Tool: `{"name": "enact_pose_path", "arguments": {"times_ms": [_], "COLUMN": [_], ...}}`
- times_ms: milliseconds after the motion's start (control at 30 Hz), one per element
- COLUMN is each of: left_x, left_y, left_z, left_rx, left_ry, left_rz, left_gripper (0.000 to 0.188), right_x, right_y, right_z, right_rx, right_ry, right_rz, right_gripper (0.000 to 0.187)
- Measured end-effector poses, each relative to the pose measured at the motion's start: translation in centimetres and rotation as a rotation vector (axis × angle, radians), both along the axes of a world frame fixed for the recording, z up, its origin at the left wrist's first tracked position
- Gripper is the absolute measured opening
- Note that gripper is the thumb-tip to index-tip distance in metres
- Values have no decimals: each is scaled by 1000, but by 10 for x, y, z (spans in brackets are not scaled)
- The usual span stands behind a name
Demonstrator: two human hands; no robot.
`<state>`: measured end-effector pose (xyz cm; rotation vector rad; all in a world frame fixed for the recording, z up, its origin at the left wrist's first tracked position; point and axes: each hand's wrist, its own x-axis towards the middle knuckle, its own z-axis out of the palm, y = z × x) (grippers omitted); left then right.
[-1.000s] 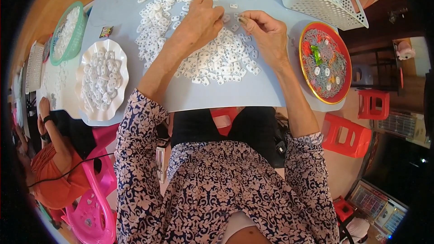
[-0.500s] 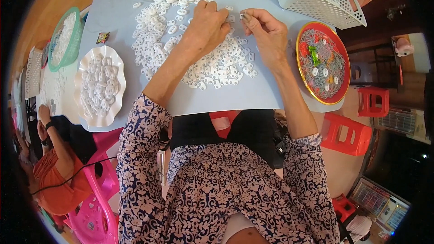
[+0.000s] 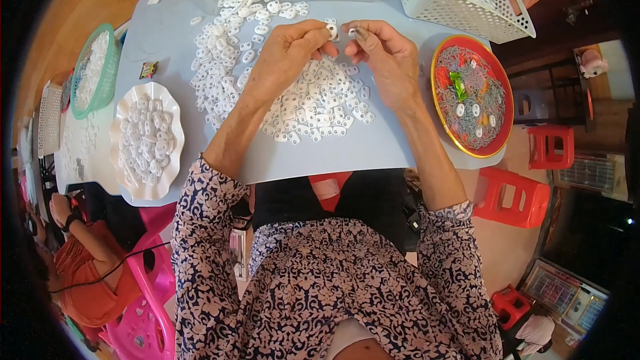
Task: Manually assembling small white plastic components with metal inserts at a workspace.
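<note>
Left of the red tray (image 3: 506, 103), a white piece (image 3: 332, 29) is pinched by the left hand (image 3: 291, 52), another piece (image 3: 353, 32) by the right hand (image 3: 387, 57).

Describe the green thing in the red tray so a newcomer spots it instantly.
On the pale blue table, right of the right hand, sits a red tray with a gold rim. Toward the tray's left side, on grey bits, lies a small, shiny green thing, perhaps a wrapper. Its bright green sets it apart from the grey bits and white pieces nearby.

Bright tabletop (image 3: 333, 156), dimmer right side, bowed edges, black corners
</note>
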<state>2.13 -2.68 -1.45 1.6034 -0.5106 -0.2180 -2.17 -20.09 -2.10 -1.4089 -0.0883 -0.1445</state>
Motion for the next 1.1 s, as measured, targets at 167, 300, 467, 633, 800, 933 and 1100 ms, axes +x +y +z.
{"name": "enact_pose_path", "arguments": {"times_ms": [167, 300, 467, 633, 800, 933, 1100], "left_x": [-4, -9, -13, -8, -6, -5, -1], "left_y": [-3, -5, -8, -3, 0, 0, 2], "left_z": [0, 0, 6, 6, 9, 5, 6], "left_rx": [-29, -33, 124, 38, 7, -174, -150], "left_ry": [151, 117, -21, 49, 170, 246, 278], "left_rz": [-23, 8, 59, -25, -145, -61, -7], "left_gripper": [19, 15, 16, 24, 24, 23, 25], "right_x": [-1, -3, -1, 0, -1, -2, -4], "right_y": [3, 1, 0, 0, 4, 4, 4], "right_z": [4, 5, 1, -2, -1, 0, 0], "right_rx": [71, 54, 120, 134, 136, 109, -53], "right_ry": [-11, 26, 31, -43, -87, -85, -60], "right_rz": [15, 80, 48, 129, 132, 21, -34], "right_gripper": [18, 21, 19, 18, 18, 17, 16]}}
